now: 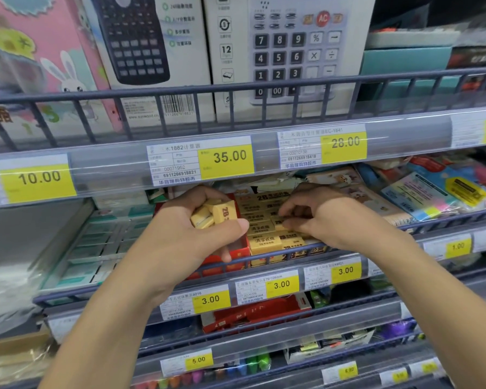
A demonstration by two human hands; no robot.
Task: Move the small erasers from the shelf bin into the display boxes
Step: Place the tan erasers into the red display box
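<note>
L hand (pixel 205 231) curled round a bunch of erasers (pixel 212 214): small yellow blocks, red "2B" print, over red box (pixel 237 252). R hand (pixel 314 220) fingertips pinch one in the laid rows (pixel 267 241).

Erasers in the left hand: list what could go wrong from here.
1. The left hand holds several loose yellow erasers in a bunch above the red display box; one may slip out and fall past the wire shelf rail.
2. The right hand pinches at the packed erasers in the box; pressing might knock the neat rows askew.
</note>
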